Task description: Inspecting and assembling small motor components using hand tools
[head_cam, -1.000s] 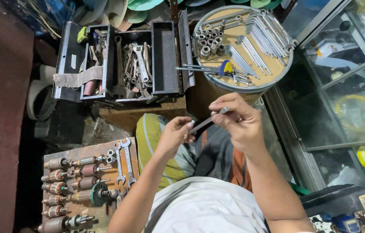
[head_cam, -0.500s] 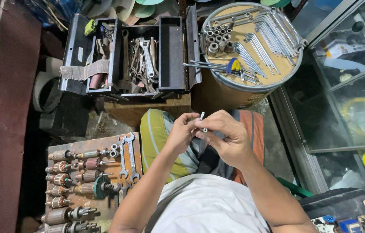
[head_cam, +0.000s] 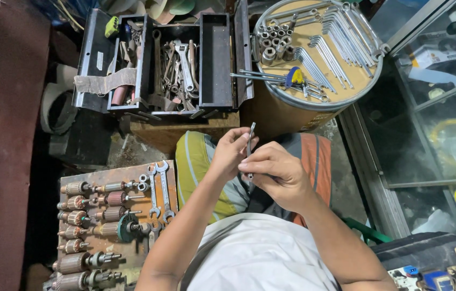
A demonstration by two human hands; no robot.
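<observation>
A thin metal rod (head_cam: 250, 141) stands nearly upright between the two hands, above the person's lap. Only its top end shows clearly; the lower part is hidden behind the fingers, so what kind of tool it is cannot be made out. The left hand (head_cam: 231, 152) pinches the rod from the side with fingertips closed on it. The right hand (head_cam: 277, 173) is curled around the lower stretch, thumb and forefinger pressed to it, the rest of the grip hidden by the back of the hand.

Below the hands lie a striped green cloth (head_cam: 194, 167) and an orange one (head_cam: 317, 161), partly covered by the forearms. A white shirt (head_cam: 257, 256) fills the bottom edge, cut off by the frame.

To the left, a wooden board (head_cam: 93, 178) carries a row of motor armatures (head_cam: 79, 218) and two spanners (head_cam: 159, 188); its lower end runs out of view. Ahead sits an open black toolbox (head_cam: 214, 59) crowded with wrenches (head_cam: 179, 64) too tangled to tell apart. Just beside it a round drum (head_cam: 287, 116) has a lid that serves as a surface for sockets (head_cam: 272, 46), hex keys (head_cam: 330, 51) and a tool with a blue and yellow handle (head_cam: 294, 77). On the right a glass cabinet (head_cam: 432, 108) holds dim things blurred by reflections.
</observation>
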